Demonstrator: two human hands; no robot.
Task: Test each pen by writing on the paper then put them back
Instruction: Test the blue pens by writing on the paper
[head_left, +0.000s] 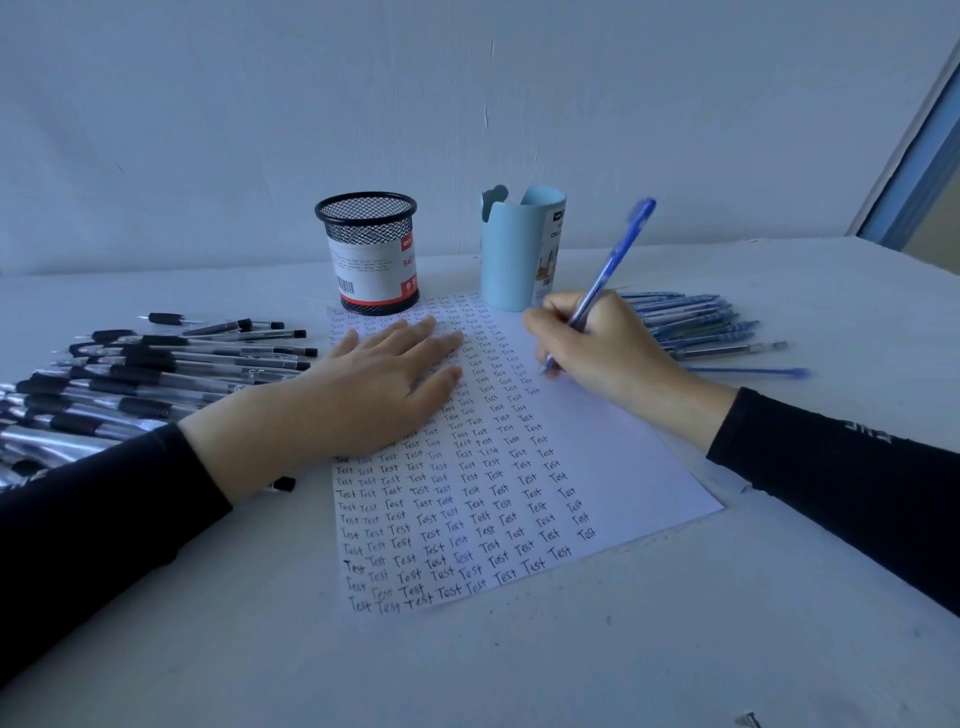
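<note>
A white sheet of paper lies in the middle of the table, covered with rows of the handwritten word "Test". My left hand lies flat on its upper left part with straight fingers. My right hand grips a blue pen in a writing hold, its tip on the paper near the right end of the rows. Several black pens are heaped on the table to the left. Several blue pens lie to the right, behind my right hand.
A black mesh pen holder and a light blue cup stand behind the paper, near the wall. A single blue pen lies apart on the right. The white table extends toward me.
</note>
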